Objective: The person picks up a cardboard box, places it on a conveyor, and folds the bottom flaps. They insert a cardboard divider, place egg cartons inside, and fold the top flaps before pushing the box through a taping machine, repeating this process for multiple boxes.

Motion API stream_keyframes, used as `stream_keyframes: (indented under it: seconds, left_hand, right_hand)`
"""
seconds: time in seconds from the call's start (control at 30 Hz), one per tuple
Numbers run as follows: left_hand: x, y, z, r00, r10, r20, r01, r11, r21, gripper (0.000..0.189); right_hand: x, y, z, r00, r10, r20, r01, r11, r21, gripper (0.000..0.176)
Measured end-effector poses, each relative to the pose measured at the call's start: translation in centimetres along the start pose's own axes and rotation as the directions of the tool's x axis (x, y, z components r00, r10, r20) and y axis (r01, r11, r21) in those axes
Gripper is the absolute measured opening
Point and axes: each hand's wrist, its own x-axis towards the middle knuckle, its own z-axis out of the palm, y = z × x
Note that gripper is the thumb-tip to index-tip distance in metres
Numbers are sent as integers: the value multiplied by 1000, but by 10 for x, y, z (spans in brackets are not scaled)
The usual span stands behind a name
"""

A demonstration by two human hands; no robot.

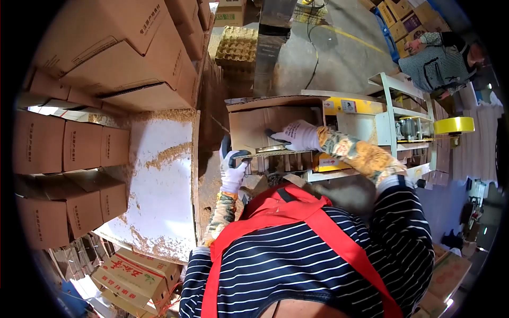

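A brown cardboard box [252, 124] sits on the roller line in front of me, its top flaps folded inward. My left hand [232, 165], in a white glove with dark fingertips, is closed around the box's near left corner. My right hand [300, 135], gloved the same way, lies over the top of the box toward its right side. Its fingers are stretched out and apart on the cardboard, near the near edge. Part of the box's right side is hidden by this hand and its patterned sleeve.
To the right stands a yellow and white carton-sealing machine [358, 124] with a yellow tape roll [454, 125]. A white table [164, 175] dusted with brown crumbs is at left, beside stacked cartons [42, 140]. Egg trays [241, 47] stand ahead. Another person [435, 63] is at upper right.
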Motion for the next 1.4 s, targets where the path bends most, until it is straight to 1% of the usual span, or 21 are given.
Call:
stream_keyframes:
  seconds: [0.17, 0.3, 0.37, 0.43, 0.5, 0.57, 0.63, 0.7, 0.77, 0.8, 0.87, 0.93, 1.0, 1.03, 1.1, 1.13, 1.2, 1.27, 1.3, 1.37, 1.4]
  left_hand:
    - [16, 35, -9, 972, 234, -7, -223, 935, 274, 61]
    - [70, 48, -33, 700, 26, 713, -590, 584, 557, 69]
    - [87, 48, -32, 712, 111, 693, -579, 650, 491, 50]
    - [89, 45, -30, 705, 188, 683, -622, 627, 469, 46]
    - [79, 46, -29, 716, 246, 654, -612, 671, 418, 42]
    - [75, 49, -25, 736, 210, 643, -576, 693, 433, 42]
    - [77, 45, -24, 734, 197, 650, -569, 701, 429, 43]
    - [75, 28, -24, 788, 181, 588, -492, 761, 424, 55]
    - [63, 20, -4, 964, 74, 254, -128, 970, 206, 74]
    - [63, 34, 11, 990, -20, 136, 10, 998, 69, 95]
    - [62, 23, 30, 992, 70, -104, -19, 902, 431, 107]
    - [63, -9, 43, 920, -28, -390, 292, 712, 638, 103]
    - [68, -15, 38, 932, -224, -286, 312, 898, 312, 97]
    - [68, -17, 39, 925, -364, -107, 359, 931, -65, 91]
    - [63, 37, 42, 903, -409, -129, 406, 913, -53, 79]
    - [62, 22, 45, 932, -323, -165, 314, 946, -80, 79]
    - [59, -5, 46, 935, -296, -195, 279, 954, -110, 79]
    - [54, -1, 49, 950, -105, -293, 153, 977, 148, 80]
    - [48, 0, 52, 936, 84, -341, 62, 916, 397, 81]
    - [59, 18, 47, 940, 3, -341, 119, 935, 334, 83]
    - [71, 55, 35, 998, 57, 4, -43, 709, 704, 78]
  right_hand:
    - [-6, 10, 1, 1000, 25, -16, -21, 974, 225, 52]
    - [1, 22, 17, 994, 36, -107, 1, 944, 330, 57]
    - [-22, 23, 17, 992, 69, -104, -26, 931, 365, 60]
    - [-82, 27, -9, 689, 189, -699, -62, 977, 203, 71]
    - [-126, 46, -15, 669, 320, -671, 240, 761, 603, 81]
    - [-132, 43, -7, 836, 373, -403, 43, 687, 725, 88]
    - [-104, 48, 24, 989, 91, -117, -90, 996, 13, 88]
    - [-81, 61, 31, 943, 49, -329, -86, 991, -99, 80]
    - [-68, 69, -8, 989, 142, 47, -149, 938, 314, 75]
    - [-76, 65, -8, 972, 233, -31, -201, 892, 404, 65]
    - [-70, 58, -1, 945, 322, -50, -281, 884, 374, 67]
    - [-69, 45, 1, 913, 402, -73, -355, 870, 343, 69]
    - [-75, 30, -12, 919, 172, -356, -283, 914, -291, 75]
    - [-70, 32, -28, 923, 153, -353, -268, 914, -306, 75]
    - [-46, 30, -55, 585, 115, -803, -283, 957, -69, 79]
    - [-27, 32, -51, 589, 115, -800, -274, 960, -64, 79]
    - [15, 37, -19, 864, 303, -402, -264, 953, 151, 79]
    - [-8, 15, 42, 852, 106, -512, -150, 988, -45, 78]
    - [-24, 0, 32, 938, 218, -270, -214, 976, 46, 77]
    - [-27, -4, 49, 895, 235, -379, -225, 972, 71, 77]
    - [-23, -1, 50, 893, 245, -376, -232, 969, 82, 77]
